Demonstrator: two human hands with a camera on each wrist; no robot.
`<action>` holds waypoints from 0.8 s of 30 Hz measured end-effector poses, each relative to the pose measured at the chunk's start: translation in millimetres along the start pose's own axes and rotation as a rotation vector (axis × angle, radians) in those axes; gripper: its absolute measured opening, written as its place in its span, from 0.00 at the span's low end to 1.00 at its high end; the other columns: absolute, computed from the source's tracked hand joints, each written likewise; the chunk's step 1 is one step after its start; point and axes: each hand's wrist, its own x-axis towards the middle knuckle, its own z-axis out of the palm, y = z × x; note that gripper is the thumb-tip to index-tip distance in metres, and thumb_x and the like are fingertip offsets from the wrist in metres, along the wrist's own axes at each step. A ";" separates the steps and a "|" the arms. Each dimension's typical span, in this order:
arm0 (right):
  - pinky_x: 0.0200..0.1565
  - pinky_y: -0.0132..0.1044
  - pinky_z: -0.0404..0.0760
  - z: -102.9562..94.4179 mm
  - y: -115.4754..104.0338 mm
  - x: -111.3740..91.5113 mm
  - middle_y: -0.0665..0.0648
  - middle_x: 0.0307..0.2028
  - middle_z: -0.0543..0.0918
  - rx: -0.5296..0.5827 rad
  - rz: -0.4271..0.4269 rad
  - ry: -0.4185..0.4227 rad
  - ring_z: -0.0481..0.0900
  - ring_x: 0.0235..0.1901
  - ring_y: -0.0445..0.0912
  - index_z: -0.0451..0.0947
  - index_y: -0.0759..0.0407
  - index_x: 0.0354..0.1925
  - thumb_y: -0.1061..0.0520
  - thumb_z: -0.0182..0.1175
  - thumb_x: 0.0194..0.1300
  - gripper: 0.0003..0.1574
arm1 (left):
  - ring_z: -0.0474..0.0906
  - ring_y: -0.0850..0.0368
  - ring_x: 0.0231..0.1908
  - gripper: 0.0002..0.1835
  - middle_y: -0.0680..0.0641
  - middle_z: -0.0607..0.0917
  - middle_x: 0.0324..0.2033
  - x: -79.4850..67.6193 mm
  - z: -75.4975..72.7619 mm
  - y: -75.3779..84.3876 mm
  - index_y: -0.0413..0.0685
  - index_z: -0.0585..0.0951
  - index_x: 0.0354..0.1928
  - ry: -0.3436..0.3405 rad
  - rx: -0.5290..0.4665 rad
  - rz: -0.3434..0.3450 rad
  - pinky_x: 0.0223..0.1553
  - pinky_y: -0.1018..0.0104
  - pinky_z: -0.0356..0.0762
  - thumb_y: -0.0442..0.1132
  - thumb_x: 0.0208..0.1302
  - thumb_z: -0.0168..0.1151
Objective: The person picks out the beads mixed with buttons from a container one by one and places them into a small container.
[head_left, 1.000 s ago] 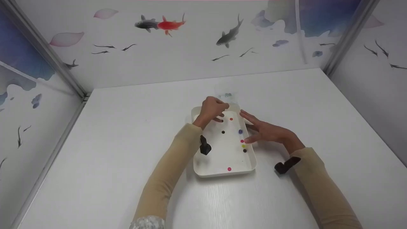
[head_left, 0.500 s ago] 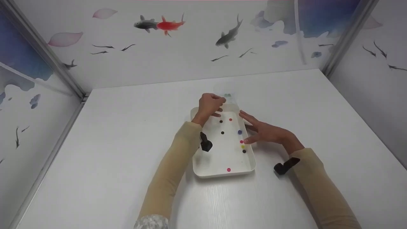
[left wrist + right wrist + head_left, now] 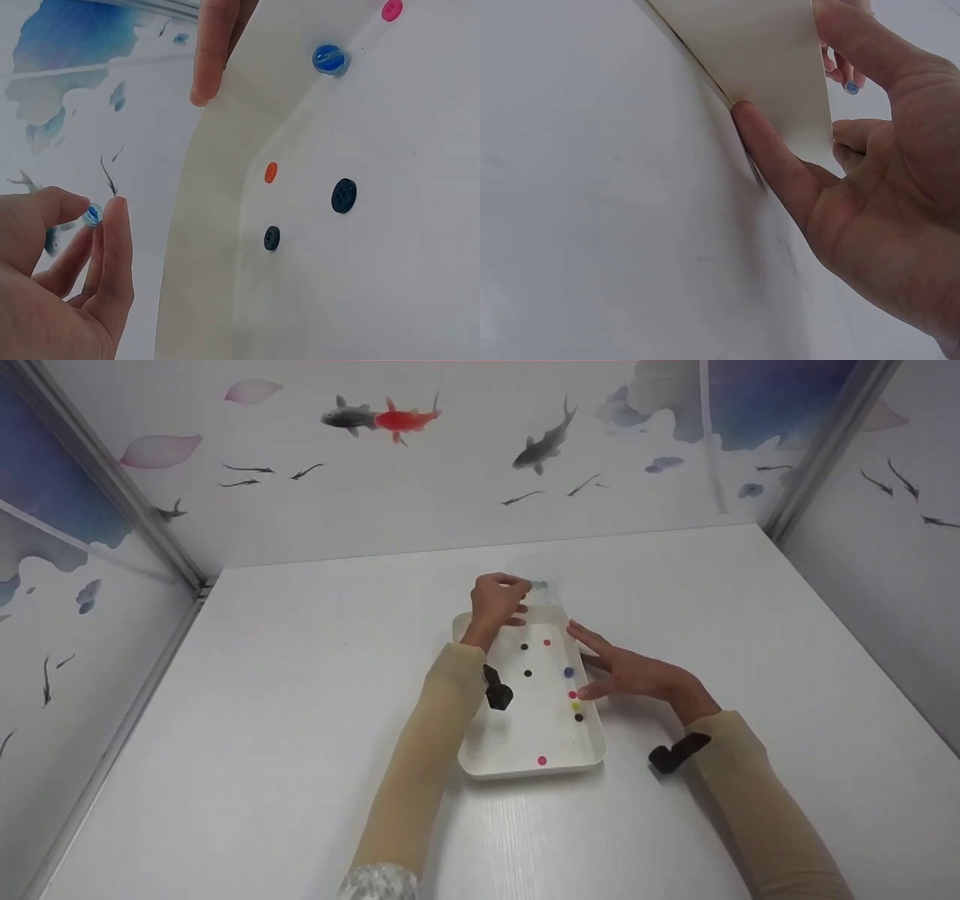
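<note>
Between thumb and index finger, my left hand point(image 3: 496, 598) pinches a clear marble point(image 3: 92, 215) with a blue swirl, above the tray's far end. At the right side of the white tray point(image 3: 517, 771), my right hand point(image 3: 637, 671) holds the wall, thumb at the rim and a finger low on the outside. Another blue marble point(image 3: 568, 672) lies inside. Around it are black buttons point(image 3: 344, 196), an orange button point(image 3: 271, 172), pink buttons point(image 3: 542, 760) and a yellow one point(image 3: 576, 706). My left sleeve hides part of the tray's left side.
Just past the tray's far edge lies a clear plastic bag point(image 3: 551, 594) with small green things, partly behind my left hand. The white table point(image 3: 300, 675) extends on both sides. Panels with painted fish point(image 3: 405, 420) stand at the back and sides.
My left hand has moved a little away from me, toward the tray's far edge and the bag. A black button it partly covered now shows fully. My right hand stays put.
</note>
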 end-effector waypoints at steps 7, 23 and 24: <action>0.78 0.63 0.43 -0.2 1.7 -0.9 0.40 0.80 0.28 -0.009 -0.011 -0.002 0.39 0.81 0.56 0.32 0.31 0.80 0.43 0.74 0.56 0.72 | 0.85 0.58 0.32 0.15 0.44 0.85 0.41 3.7 1.1 -3.8 0.42 0.83 0.52 0.004 -0.036 -0.009 0.29 0.70 0.86 0.43 0.69 0.63; 0.78 0.63 0.44 -1.2 2.0 -1.6 0.41 0.81 0.29 0.012 -0.031 -0.005 0.40 0.81 0.58 0.33 0.35 0.80 0.45 0.74 0.57 0.72 | 0.84 0.60 0.30 0.15 0.43 0.87 0.44 11.1 2.6 -14.1 0.44 0.82 0.54 0.012 -0.069 -0.055 0.29 0.70 0.87 0.41 0.70 0.63; 0.77 0.64 0.43 -1.3 2.1 -1.6 0.41 0.81 0.29 0.010 -0.029 -0.003 0.40 0.81 0.58 0.33 0.35 0.80 0.45 0.74 0.57 0.72 | 0.84 0.60 0.30 0.15 0.43 0.87 0.44 11.5 2.6 -14.3 0.44 0.82 0.54 0.010 -0.067 -0.054 0.29 0.70 0.87 0.41 0.70 0.63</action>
